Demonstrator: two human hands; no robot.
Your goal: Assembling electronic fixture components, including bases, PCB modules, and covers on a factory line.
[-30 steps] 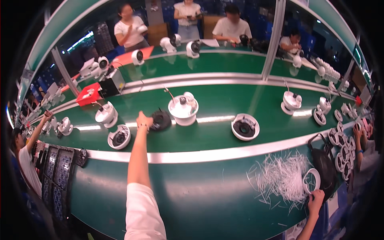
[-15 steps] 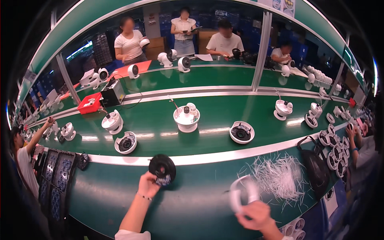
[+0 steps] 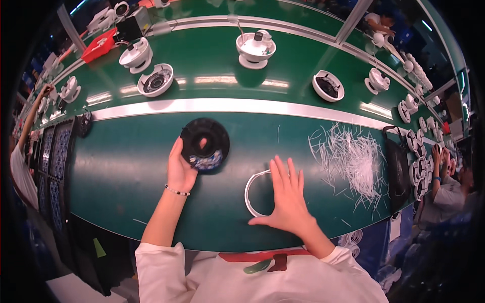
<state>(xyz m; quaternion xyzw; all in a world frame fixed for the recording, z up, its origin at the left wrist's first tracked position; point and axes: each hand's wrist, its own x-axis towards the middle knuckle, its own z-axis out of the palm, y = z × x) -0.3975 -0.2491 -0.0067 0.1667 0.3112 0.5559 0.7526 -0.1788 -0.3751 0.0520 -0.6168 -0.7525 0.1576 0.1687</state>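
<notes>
My left hand (image 3: 181, 170) grips the lower left rim of a round black housing (image 3: 216, 136) with a hole in its middle. A small circuit board or parts cluster shows at the housing's lower edge. On the green work surface (image 3: 126, 177) lies a white plastic ring (image 3: 247, 196). Spread flat over the ring's right side is my right hand (image 3: 290, 204), its fingers stretched out and covering that part. Whether the palm presses on the ring I cannot tell.
White plastic strips (image 3: 353, 164) are heaped to the right, beside a black bag (image 3: 398, 169). Black trays (image 3: 59, 166) stand at the left. Beyond a metal rail (image 3: 242, 105), the conveyor belt carries white camera bodies (image 3: 255, 50) and bowl-shaped shells (image 3: 155, 81). Co-workers are on both sides.
The white ring, held up in my right hand before, now lies on the work surface, and that hand has opened. My left hand still holds the black housing. The view has tilted down.
</notes>
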